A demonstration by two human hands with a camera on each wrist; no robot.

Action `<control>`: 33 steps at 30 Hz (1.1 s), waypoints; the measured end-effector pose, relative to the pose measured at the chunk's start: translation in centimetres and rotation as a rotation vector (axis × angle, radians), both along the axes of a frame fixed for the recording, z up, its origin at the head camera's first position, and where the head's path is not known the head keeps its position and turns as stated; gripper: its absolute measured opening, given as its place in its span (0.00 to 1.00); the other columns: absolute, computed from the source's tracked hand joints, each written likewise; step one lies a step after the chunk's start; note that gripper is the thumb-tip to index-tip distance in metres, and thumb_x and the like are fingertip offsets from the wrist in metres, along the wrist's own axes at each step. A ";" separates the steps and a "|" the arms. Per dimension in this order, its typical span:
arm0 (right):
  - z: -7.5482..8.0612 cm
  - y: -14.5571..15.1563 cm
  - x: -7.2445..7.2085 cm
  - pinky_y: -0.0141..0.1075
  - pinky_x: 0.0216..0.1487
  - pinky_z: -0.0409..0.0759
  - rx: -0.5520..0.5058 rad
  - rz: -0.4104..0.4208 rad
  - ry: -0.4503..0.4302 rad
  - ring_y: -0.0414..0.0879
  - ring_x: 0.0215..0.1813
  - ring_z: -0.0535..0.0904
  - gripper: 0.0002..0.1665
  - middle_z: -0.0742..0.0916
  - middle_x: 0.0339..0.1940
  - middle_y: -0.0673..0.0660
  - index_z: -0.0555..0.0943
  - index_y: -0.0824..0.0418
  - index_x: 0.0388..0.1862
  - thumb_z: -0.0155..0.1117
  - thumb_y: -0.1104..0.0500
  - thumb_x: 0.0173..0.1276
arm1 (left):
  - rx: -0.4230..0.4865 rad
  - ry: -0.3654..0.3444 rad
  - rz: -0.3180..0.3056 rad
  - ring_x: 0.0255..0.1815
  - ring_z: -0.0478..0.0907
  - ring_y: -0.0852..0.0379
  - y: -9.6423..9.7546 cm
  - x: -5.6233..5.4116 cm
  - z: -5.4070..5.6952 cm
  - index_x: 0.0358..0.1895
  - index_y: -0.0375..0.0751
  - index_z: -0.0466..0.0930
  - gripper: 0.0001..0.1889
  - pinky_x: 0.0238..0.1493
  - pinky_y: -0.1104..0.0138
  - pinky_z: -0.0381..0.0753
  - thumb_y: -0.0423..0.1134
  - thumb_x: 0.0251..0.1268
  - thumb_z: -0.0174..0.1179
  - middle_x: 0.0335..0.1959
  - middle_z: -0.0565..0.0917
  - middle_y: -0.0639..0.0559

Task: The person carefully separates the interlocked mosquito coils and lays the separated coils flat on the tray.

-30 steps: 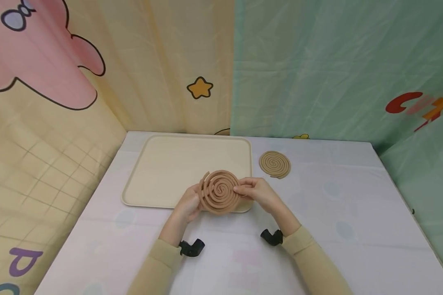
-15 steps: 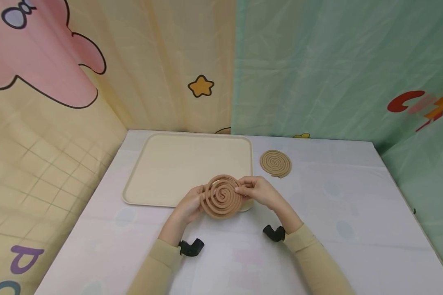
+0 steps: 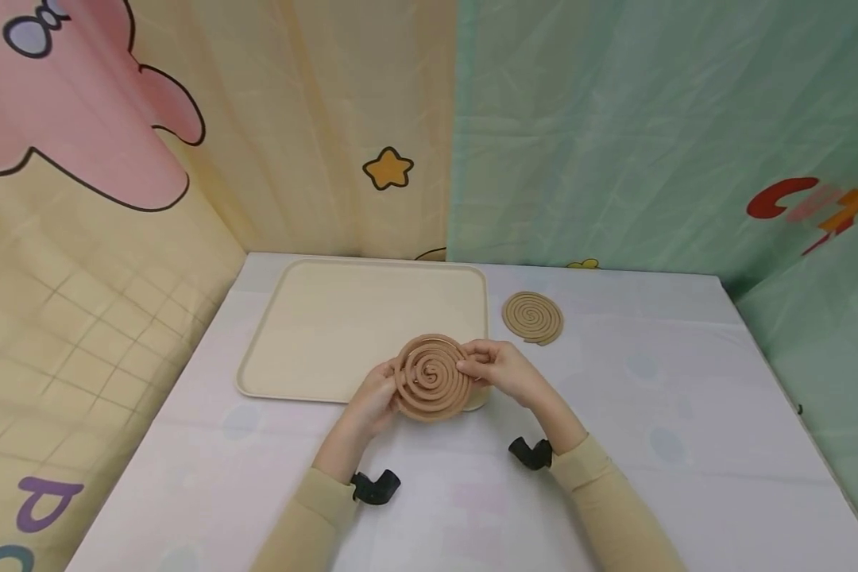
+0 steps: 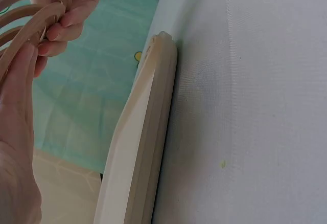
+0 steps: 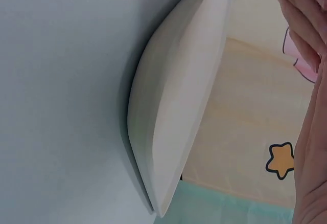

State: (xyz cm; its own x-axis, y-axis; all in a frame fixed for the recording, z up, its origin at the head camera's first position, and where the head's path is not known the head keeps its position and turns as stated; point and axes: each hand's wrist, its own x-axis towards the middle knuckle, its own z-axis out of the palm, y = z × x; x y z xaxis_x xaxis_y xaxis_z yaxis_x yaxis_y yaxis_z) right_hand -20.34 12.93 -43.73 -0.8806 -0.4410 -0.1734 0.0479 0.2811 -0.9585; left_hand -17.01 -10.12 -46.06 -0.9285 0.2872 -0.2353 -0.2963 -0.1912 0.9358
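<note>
A brown mosquito coil [image 3: 432, 391] is held up in both hands over the tray's near right corner. My left hand [image 3: 373, 400] grips its left side, fingers partly behind it. At its right edge my right hand [image 3: 502, 370] pinches it between thumb and fingers. In the left wrist view the strands of the coil [image 4: 31, 28] stand apart from one another, with fingertips of both hands close together at them. Another mosquito coil [image 3: 532, 318], more olive in tone, lies flat on the table right of the tray. The right wrist view shows hands only, at its right edge.
A cream rectangular tray [image 3: 350, 318] lies at the back left of the white-covered table [image 3: 658, 373]. Its raised rim [image 4: 153, 127] shows close by in the left wrist view. Printed curtains [image 3: 600, 135] hang behind the table and along both sides.
The held coil has shifted slightly right and toward me. Its outer strand, which stuck out at the upper left, now sits closer to the rings. Both hands keep their hold.
</note>
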 end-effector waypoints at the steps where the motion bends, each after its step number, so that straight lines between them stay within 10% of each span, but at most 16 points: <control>1: 0.2 0.1 -0.1 0.36 0.41 0.86 0.022 0.030 0.013 0.38 0.34 0.84 0.18 0.89 0.35 0.54 0.80 0.69 0.55 0.62 0.61 0.71 | -0.002 -0.002 -0.042 0.33 0.81 0.71 -0.2 0.0 -0.1 0.70 0.19 0.57 0.27 0.36 0.79 0.81 0.35 0.76 0.46 0.38 0.82 0.57; 7: 0.6 0.5 -0.3 0.37 0.40 0.85 0.109 0.134 0.053 0.41 0.34 0.83 0.17 0.89 0.35 0.55 0.82 0.65 0.55 0.62 0.58 0.71 | -0.050 -0.040 -0.158 0.31 0.82 0.70 -0.4 -0.1 -0.5 0.63 0.17 0.64 0.24 0.34 0.77 0.81 0.37 0.75 0.49 0.30 0.83 0.58; 18: -0.4 -0.6 0.2 0.37 0.37 0.87 -0.077 -0.061 -0.145 0.40 0.27 0.85 0.23 0.89 0.28 0.53 0.74 0.74 0.59 0.64 0.62 0.69 | 0.100 -0.037 0.191 0.44 0.82 0.68 1.0 0.1 -0.2 0.72 0.29 0.59 0.24 0.48 0.75 0.82 0.33 0.77 0.45 0.50 0.79 0.52; 33: -0.1 0.2 -0.1 0.41 0.34 0.87 0.109 -0.030 0.088 0.42 0.27 0.83 0.19 0.85 0.37 0.57 0.83 0.65 0.54 0.70 0.60 0.65 | 0.002 -0.112 -0.125 0.33 0.83 0.69 -0.4 -0.3 -0.3 0.62 0.17 0.63 0.24 0.37 0.76 0.83 0.38 0.76 0.45 0.34 0.83 0.56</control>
State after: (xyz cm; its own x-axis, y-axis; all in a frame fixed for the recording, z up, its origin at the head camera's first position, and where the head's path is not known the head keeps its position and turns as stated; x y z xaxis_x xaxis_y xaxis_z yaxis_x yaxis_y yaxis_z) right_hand -20.40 13.10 -43.86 -0.9072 -0.3967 -0.1400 -0.0251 0.3832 -0.9233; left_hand -17.30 -10.54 -46.32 -0.8534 0.3998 -0.3345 -0.4203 -0.1481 0.8952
